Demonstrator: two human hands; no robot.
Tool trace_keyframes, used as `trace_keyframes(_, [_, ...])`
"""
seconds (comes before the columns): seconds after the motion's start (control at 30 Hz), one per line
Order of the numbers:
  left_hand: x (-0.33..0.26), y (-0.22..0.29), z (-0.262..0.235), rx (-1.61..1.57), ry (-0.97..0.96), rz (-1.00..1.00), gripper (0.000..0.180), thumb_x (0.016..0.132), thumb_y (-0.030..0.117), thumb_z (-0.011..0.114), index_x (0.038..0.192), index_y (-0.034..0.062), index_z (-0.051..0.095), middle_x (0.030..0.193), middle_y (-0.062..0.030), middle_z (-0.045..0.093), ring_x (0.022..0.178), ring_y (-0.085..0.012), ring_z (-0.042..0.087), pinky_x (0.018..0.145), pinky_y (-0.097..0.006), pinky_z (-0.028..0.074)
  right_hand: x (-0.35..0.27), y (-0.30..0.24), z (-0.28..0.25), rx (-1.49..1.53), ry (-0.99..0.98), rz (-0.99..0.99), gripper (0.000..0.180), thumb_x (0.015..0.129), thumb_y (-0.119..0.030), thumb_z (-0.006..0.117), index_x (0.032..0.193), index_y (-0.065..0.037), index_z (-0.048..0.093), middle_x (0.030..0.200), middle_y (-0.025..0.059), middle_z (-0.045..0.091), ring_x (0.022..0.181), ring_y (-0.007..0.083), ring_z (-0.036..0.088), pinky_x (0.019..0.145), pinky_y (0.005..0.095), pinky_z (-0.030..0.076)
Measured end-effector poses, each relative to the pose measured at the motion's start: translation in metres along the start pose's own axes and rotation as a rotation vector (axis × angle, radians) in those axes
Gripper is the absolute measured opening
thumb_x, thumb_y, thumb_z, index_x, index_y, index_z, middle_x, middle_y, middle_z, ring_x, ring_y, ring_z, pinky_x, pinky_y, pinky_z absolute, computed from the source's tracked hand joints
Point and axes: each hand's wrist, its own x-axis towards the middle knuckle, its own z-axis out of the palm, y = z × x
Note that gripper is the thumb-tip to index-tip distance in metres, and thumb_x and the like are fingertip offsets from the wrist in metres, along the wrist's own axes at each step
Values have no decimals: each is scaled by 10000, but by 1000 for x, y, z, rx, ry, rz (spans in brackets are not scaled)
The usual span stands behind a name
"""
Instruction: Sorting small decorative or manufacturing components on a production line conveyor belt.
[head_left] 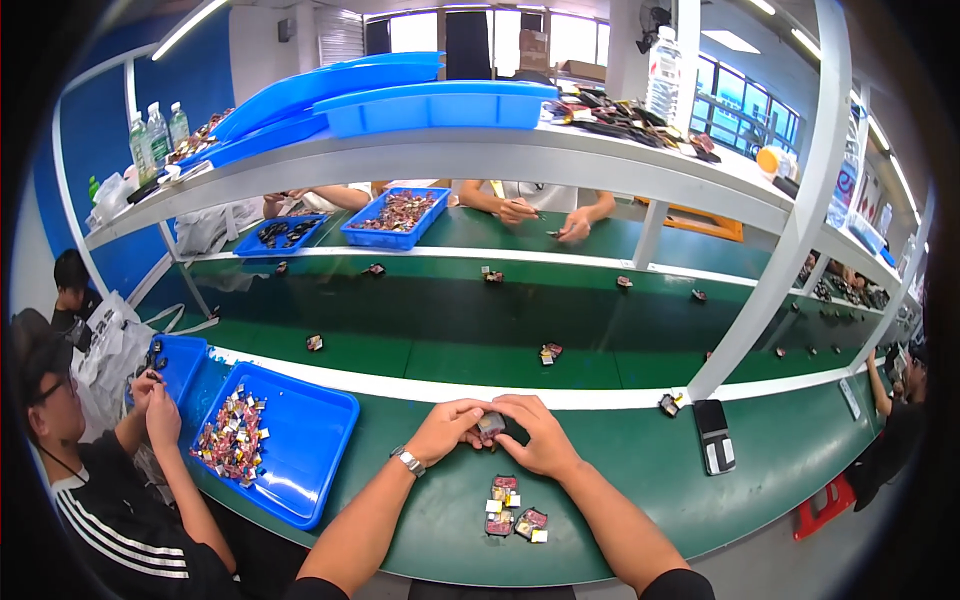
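Over the green workbench (430,535), both of my hands meet around a small grey, partly see-through piece (490,425) with rounded corners; its exact kind is hard to make out. My left hand (447,432), with a metal-banded watch on the wrist, grips it from the left. Fingers of my right hand (540,436) close on its top and right side. Just nearer to me lie several small black-rimmed assemblies (503,490) with red, yellow and white parts. One of them (532,524) sits a little apart at the right.
To the left, a blue tray (325,430) holds a heap of small red-and-white parts, beside a seated co-worker (120,500). A black wallet-like case (715,437) lies at right. Beyond the white rail, spaced assemblies (550,353) sit on a green conveyor (450,310). An overhead shelf (420,150) carries blue trays.
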Motion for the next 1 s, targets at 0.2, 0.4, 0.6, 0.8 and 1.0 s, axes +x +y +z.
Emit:
trace_keyframes(0.2, [-1, 3, 7, -79, 18, -5, 384, 1025, 85, 386, 1402, 27, 423, 1238, -135, 550, 1097, -225, 615, 936, -351, 557, -3, 3, 4, -148, 50, -57, 257, 752, -57, 727, 999, -84, 659, 1217, 95, 559, 1091, 302, 548, 891, 392, 494])
trace_keyframes(0.4, [-2, 3, 7, -72, -1, -16, 336, 1006, 34, 371, 1331, 31, 457, 1286, -136, 514, 1147, -218, 581, 961, -364, 543, -1, 2, 1, -88, -30, 11, 173, 754, -73, 730, 871, -69, 604, 1239, 101, 539, 1135, 311, 519, 923, 400, 471])
trace_keyframes(0.6, [-1, 4, 8, -40, -19, -21, 312, 991, 7, 381, 1293, 36, 451, 1178, -135, 587, 1099, -221, 610, 968, -375, 538, -1, 7, 3, -154, -62, -64, 146, 766, -85, 721, 886, -72, 640, 1264, 99, 533, 1163, 311, 506, 952, 397, 460])
trace_keyframes(0.8, [0, 1, 3, -110, -67, -20, 347, 963, -23, 406, 1302, 43, 437, 1194, -135, 590, 1135, -216, 590, 993, -380, 519, -4, 6, 10, -41, 31, 79, 105, 788, -91, 703, 887, -61, 681, 1205, 85, 588, 1139, 292, 534, 942, 379, 473])
trace_keyframes(1.0, [-5, 2, 1, -72, -135, 23, 401, 914, -50, 471, 1305, 22, 422, 1233, -140, 568, 1160, -202, 567, 1017, -375, 501, -6, 5, 19, -19, 102, 144, 94, 781, -92, 703, 867, -58, 686, 1177, 85, 618, 1121, 284, 549, 939, 379, 468])
